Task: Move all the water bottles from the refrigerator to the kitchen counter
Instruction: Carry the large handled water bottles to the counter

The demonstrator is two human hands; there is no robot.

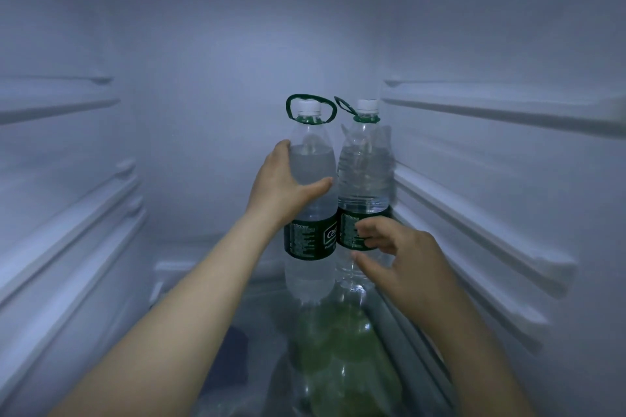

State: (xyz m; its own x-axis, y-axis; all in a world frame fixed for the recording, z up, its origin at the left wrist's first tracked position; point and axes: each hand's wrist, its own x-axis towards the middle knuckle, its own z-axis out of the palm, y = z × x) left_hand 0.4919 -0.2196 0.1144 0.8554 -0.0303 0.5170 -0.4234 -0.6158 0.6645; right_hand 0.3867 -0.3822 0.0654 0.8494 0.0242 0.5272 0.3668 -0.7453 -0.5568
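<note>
Refrigerator interior [203,61], dim: left bottle [313,159] and right bottle [366,176] stand side by side on the glass shelf [249,301]. Left hand [281,189] wraps the left bottle above its label; right hand [403,257], grip spread, sits just beside the right bottle's label. Both judged full, heavy, possibly slick — grasp mid-body.

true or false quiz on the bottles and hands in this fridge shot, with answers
1. The left hand grips the left bottle above its label. True.
2. Both bottles have red caps. False: the caps are white.
3. The right bottle stands beside the left one. True.
4. The right hand holds a bottle by its neck. False: it is by the right bottle's label, fingers not closed.
5. The bottles lie flat. False: both are upright.
</note>
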